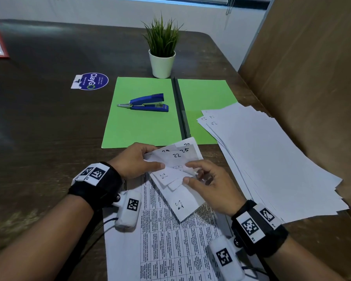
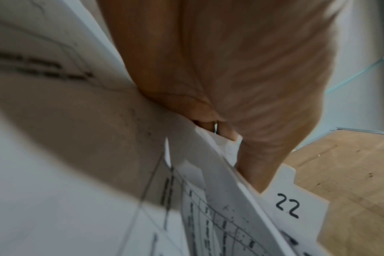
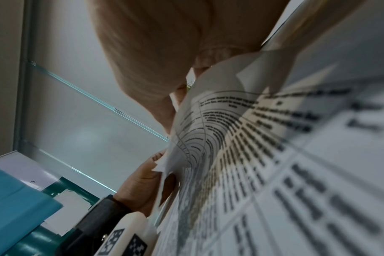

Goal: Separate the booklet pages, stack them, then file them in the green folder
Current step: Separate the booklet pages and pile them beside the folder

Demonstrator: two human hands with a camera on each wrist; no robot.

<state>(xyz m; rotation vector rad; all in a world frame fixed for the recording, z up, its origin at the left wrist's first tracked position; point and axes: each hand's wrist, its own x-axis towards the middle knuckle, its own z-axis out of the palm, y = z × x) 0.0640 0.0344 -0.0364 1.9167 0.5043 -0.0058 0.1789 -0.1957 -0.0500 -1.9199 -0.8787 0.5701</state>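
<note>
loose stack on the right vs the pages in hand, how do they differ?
The loose stack lies flat on the table, untouched, fanned out; the booklet pages are gripped by the left hand and right hand. The stack's sheets lie flat; the held pages are bent back at a corner. Both are white paper with handwritten numbers.

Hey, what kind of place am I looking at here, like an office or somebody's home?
Most likely an office desk. A green folder lies open on a dark table with a blue stapler on it, loose pages stacked beside it, and a small potted plant behind.
</note>
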